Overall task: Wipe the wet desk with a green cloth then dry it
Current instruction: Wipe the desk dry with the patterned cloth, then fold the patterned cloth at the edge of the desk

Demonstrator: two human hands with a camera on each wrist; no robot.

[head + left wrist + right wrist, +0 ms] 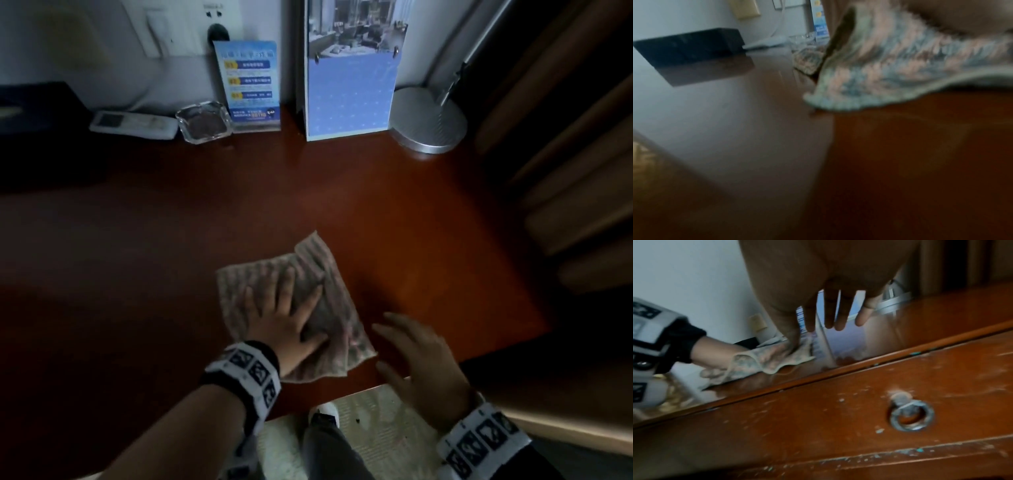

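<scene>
Nearest the person, the desk's drawer front (818, 410) is showing scuffed, chipped varnish, with a metal ring pull (910, 416) hanging on it. Just above that near edge, the right hand (423, 363) is hovering with its fingers spread and relaxed, holding nothing, just right of the cloth.

The left hand (286, 317) is lying flat on the cloth (329, 274), fingers splayed and pressing it against the desk (428, 222). The cloth is sitting rumpled near the front edge, about the middle of the reddish-brown top, one corner folded up toward the far side; in this dim light it is looking greyish with pale stripes.

Beyond it the glossy top is lying bare up to the wall. Along the far edge things are crowding together: a black box (41, 133) at the far left, then a white remote (133, 125), a glass ashtray (205, 121), a blue leaflet stand (250, 85), a tall blue calendar (349, 85), and the round silver lamp base (428, 120) at the far right.
</scene>
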